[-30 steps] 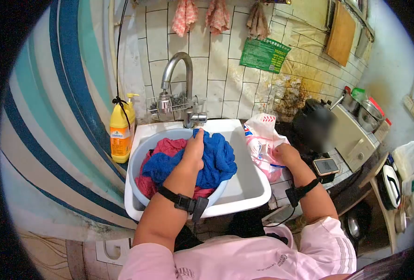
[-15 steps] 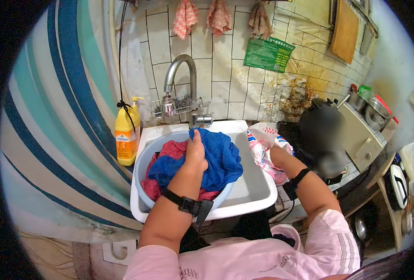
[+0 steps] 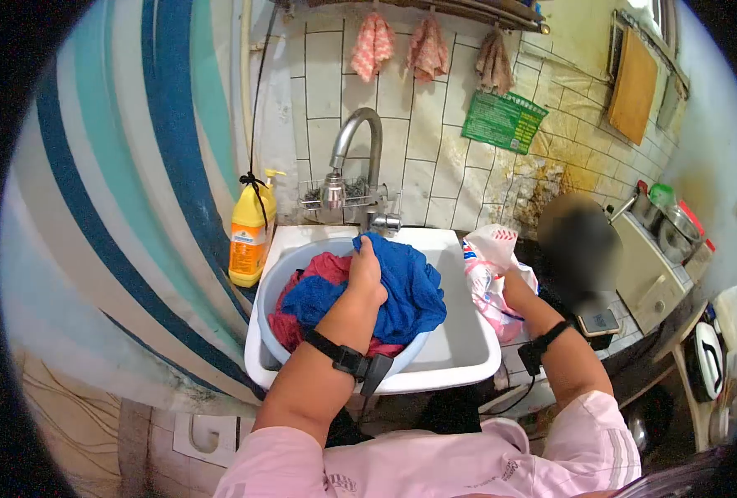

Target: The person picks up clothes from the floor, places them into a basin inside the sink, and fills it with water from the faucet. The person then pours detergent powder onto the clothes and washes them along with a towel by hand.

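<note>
My left hand [image 3: 368,274] is closed on a wet-looking blue cloth [image 3: 410,286]; the thumb shows and the other fingers are behind the fabric. The cloth lies heaped with dark pink fabric [image 3: 323,266] in a light blue basin [image 3: 273,286]. Under the basin is a white sink [image 3: 460,340]. To the right of the sink, my right hand [image 3: 518,285] reaches into a white plastic bag [image 3: 485,282] with red and blue print. The bag covers its fingers, so what they hold cannot be made out.
A curved metal faucet [image 3: 373,158] rises behind the basin, beside a small wire rack [image 3: 310,199]. A yellow pump bottle [image 3: 251,232] stands left of the sink. Farther right are a blurred dark object [image 3: 580,249] and metal pots [image 3: 675,232]. A striped curtain [image 3: 169,166] hangs at left.
The camera view has shifted, so the scene sits farther right and mostly lower in the frame. My left hand stays on the blue cloth and my right hand stays in the bag.
</note>
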`<state>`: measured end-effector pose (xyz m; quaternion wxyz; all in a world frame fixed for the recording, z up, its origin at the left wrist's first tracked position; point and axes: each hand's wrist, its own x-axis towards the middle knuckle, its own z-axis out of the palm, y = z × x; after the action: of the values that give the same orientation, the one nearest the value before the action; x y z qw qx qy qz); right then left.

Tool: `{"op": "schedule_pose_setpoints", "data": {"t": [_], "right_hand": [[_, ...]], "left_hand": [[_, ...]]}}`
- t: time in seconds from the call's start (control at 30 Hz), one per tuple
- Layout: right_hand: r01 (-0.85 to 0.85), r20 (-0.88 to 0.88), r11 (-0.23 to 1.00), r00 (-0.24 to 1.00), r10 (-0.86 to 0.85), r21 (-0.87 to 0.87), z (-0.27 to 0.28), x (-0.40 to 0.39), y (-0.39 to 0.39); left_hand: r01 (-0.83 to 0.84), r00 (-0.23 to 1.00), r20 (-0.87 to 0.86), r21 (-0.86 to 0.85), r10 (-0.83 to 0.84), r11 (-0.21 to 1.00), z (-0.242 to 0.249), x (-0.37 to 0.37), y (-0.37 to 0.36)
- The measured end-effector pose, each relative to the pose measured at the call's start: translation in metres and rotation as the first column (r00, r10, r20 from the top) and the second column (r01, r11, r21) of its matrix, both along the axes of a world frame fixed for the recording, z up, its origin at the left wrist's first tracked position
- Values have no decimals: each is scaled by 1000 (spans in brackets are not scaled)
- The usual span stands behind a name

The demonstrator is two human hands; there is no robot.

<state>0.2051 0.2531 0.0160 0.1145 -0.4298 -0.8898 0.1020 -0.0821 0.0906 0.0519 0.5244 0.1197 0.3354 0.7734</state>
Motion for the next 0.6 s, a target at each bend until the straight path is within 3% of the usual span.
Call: {"op": "schedule_pose_setpoints", "data": {"t": [0.13,0.2,0.27,0.33,0.37,0.43,0.47,0.5,0.53,0.6], "right_hand": [[44,-112,990,993,-29,131,27,36,-2],[140,-364,956,902,-231,-259,64,46,-24],[134,-428,981,885,-182,-139,90,45,-24],[103,-407,994,907,-111,-42,134,24,-50],[25,-349,997,937,1,69,142,14,-47],[-129,-393,990,909,142,60,155,-24,-69],[-181,-248,978,947,202,108,165,-47,-82],[-229,-248,968,937,248,106,164,-69,-89],[-274,-282,961,921,268,18,160,-92,-89],[-338,-303,935,884,356,110,166,-130,-100]], "left_hand": [[-48,998,-51,-48,46,998,-31,-20,27],[-56,998,13,-52,57,997,-26,-18,25],[-67,995,64,-57,71,996,-14,-15,18],[-71,991,112,-73,79,995,-10,-15,15],[-24,988,148,-56,32,998,-12,-18,17],[-1,981,191,-21,5,1000,7,-7,1],[5,982,191,-25,0,1000,4,-8,5],[13,981,193,-16,-10,1000,-5,-13,12],[19,981,196,-7,-17,1000,-13,-18,18],[9,981,196,21,-13,1000,-18,-20,22]]}}
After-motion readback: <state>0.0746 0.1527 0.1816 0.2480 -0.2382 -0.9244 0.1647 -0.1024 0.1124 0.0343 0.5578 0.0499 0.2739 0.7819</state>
